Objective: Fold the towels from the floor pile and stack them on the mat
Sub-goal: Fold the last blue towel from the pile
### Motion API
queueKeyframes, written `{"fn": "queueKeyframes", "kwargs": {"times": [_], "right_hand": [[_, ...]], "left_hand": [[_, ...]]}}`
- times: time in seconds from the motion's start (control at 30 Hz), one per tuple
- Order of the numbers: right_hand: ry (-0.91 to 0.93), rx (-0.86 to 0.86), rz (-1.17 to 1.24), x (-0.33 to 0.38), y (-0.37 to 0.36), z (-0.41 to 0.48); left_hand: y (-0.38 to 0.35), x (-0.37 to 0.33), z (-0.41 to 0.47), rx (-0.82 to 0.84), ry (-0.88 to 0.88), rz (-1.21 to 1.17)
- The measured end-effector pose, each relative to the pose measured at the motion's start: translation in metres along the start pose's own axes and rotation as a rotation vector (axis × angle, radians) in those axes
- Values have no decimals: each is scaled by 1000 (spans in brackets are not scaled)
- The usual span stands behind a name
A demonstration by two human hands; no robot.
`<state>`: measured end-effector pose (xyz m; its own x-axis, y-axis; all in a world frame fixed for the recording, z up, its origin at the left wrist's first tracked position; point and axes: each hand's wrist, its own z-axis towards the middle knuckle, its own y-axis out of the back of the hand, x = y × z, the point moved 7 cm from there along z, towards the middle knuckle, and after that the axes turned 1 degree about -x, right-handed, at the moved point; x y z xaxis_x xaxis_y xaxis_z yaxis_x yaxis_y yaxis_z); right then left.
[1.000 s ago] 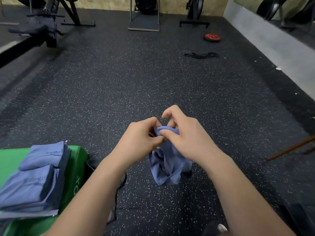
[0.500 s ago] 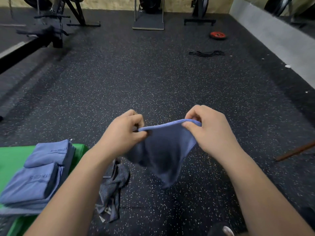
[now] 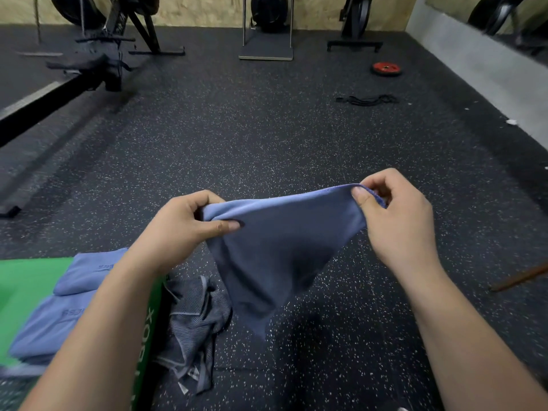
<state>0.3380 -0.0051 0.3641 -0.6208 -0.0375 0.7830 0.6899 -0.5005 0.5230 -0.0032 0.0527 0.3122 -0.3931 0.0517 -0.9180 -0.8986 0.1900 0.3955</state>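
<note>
A blue towel point(image 3: 278, 250) hangs in the air in front of me, its top edge stretched between both hands and its body drooping to a point above the floor. My left hand point(image 3: 184, 229) pinches the left end of that edge. My right hand point(image 3: 394, 215) pinches the right corner, held a little higher. At the lower left lies a green mat point(image 3: 26, 292) with folded blue towels point(image 3: 71, 310) stacked on it, partly hidden by my left forearm. A crumpled grey striped towel point(image 3: 192, 327) lies on the floor beside the mat.
The floor is black speckled rubber. A rowing machine rail point(image 3: 44, 105) runs along the far left. Gym stands line the back wall, with a red weight plate point(image 3: 386, 68) and a black band point(image 3: 367, 99) at the far right. A brown stick point(image 3: 519, 277) lies at the right edge.
My hands have drawn apart, spreading the bunched blue towel open along its top edge. The view has shifted, bringing the grey towel on the floor into sight.
</note>
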Motion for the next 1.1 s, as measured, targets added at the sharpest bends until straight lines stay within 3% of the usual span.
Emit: {"fn": "queueKeyframes", "kwargs": {"times": [0.13,0.27,0.53,0.67,0.8,0.97,1.1], "right_hand": [[-30,-4,49,-6,-1,1],[-54,-13,84,-8,-3,0],[-45,-45,8,-4,1,-1],[7,-22,-84,-5,-4,-1],[70,-19,-160,-2,-7,-1],[-54,-18,-125,-3,-7,-2],[-145,79,-4,-4,-19,-6]], "left_hand": [[-5,-2,-3,72,23,-241],[-3,-6,-2,33,2,-377],[25,6,1,-332,-73,-5],[33,13,1,-444,-48,24],[34,9,-2,-496,-41,27],[36,6,-5,-537,-57,-68],[27,5,-4,-468,-42,-77]]}}
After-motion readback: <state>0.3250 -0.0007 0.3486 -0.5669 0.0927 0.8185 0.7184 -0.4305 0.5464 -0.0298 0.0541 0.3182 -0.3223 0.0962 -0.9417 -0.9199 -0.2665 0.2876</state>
